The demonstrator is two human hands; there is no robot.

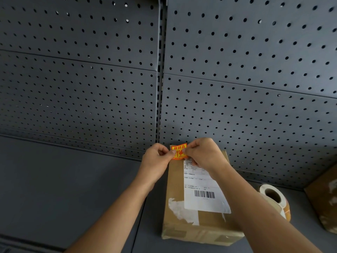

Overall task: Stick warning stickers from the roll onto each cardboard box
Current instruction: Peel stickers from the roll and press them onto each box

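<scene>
Head camera view centres on a small square warning sticker (179,152), orange-red with yellow characters and a glossy face, stretched between two hands over the far end of a brown cardboard box (175,181). The left hand (156,157) pinches the sticker's left edge between thumb and curled forefinger. The right hand (204,154) pinches its right edge the same way, with the other fingers folded in. The sticker's lower edge sits just at the top of a white rectangular shipping label (202,189) with a black barcode; whether the sticker already touches the box cannot be told. The box lies flat and lengthwise. Its matte top carries a torn patch of white paper residue beside the label, and shiny tape runs along its near edge. Just to its right, a roll of stickers (280,201) lies on its side, with white backing wound on a brown cardboard core and an orange rim. A second brown cardboard box (322,198) stands at the right edge. Everything rests on a smooth dark grey metal shelf (73,189) backed by a grey perforated panel (91,79).
</scene>
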